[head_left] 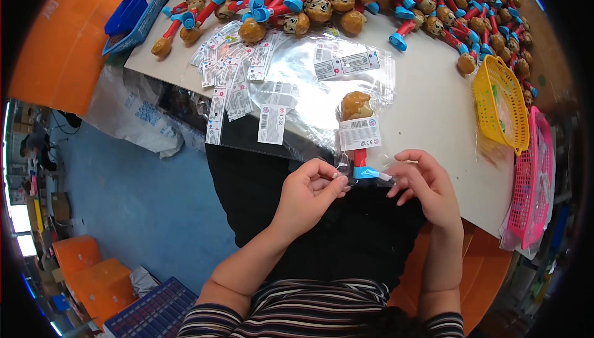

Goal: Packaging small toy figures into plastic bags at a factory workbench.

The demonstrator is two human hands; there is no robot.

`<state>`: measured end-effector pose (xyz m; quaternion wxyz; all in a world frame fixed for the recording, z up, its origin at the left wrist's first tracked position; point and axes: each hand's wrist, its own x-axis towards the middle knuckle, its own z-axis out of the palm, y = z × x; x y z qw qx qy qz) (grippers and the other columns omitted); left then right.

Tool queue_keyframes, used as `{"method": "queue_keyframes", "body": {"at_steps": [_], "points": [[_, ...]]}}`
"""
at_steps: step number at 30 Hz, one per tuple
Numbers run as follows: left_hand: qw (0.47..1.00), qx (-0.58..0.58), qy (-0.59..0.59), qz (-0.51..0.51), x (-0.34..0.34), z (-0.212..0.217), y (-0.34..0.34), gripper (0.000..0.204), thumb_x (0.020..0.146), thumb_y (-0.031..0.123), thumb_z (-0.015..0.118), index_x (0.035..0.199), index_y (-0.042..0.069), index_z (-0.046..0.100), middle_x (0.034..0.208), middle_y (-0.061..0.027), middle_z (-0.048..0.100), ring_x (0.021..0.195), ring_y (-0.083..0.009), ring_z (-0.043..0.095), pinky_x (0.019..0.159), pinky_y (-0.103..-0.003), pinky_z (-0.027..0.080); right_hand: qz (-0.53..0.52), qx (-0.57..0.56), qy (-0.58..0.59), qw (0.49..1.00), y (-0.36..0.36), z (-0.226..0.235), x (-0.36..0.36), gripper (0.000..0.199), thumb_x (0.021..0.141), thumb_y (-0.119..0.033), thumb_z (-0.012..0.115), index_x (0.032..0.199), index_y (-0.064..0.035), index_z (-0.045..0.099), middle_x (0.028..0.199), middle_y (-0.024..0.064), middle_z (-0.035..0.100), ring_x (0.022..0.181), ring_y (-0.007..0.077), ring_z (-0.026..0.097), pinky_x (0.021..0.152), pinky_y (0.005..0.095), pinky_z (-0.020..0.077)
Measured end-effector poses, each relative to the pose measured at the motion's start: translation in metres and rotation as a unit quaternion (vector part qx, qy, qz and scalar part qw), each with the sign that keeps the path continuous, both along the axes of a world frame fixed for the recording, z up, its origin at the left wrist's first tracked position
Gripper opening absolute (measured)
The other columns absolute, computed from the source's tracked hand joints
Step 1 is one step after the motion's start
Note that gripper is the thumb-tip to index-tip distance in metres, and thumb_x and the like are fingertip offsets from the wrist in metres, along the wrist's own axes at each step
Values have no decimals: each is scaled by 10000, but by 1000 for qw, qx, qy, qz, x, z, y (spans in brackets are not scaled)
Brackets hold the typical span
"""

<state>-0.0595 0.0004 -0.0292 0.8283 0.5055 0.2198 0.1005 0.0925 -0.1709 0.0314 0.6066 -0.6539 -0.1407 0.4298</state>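
Observation:
A clear plastic bag lies at the table's near edge. Inside or under it is a toy with a brown-haired round head, a red stem and a blue base. A white printed card lies across the toy just below its head. My left hand pinches the bag's edge left of the blue base, thumb against fingers. To the right of the base, my right hand has its fingers curved and apart, close to the bag, with nothing visibly held. Whether its fingertips touch the film I cannot tell.
More toys pile up along the far side. Several printed cards and flat clear bags spread over the table to the left. Yellow and pink baskets stand right; a blue basket is far left.

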Motion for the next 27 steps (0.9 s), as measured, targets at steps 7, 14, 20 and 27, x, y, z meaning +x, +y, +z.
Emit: {"method": "queue_keyframes", "body": {"at_steps": [7,14,20,27], "points": [[1000,3,-6,-9,1,2,-4,132,885,17,622,976,-33,540,932,-99,629,842,-136,647,774,-243,542,56,34,-82,994,-12,-18,-12,342,752,70,682,1061,6,551,1098,102,587,850,122,598,719,222,501],[1000,11,-14,3,-1,5,0,127,873,4,636,967,-42,565,907,-97,635,836,-125,638,772,-242,529,81,14,-196,977,-4,-16,-9,80,800,19,669,854,9,611,1076,102,606,781,90,565,658,204,479],[1000,19,1,-14,-5,4,2,108,867,5,643,944,-43,584,887,-97,638,827,-121,631,765,-240,523,25,3,-26,999,2,-14,-1,88,823,-61,690,831,17,650,886,64,658,706,68,573,599,186,459],[998,-8,-8,-58,-5,2,7,71,861,-10,632,870,-12,561,1003,-111,618,885,-136,625,827,-261,510,51,-38,-34,997,3,-9,10,110,780,-54,736,803,26,665,704,36,642,608,65,567,568,184,458]]}}
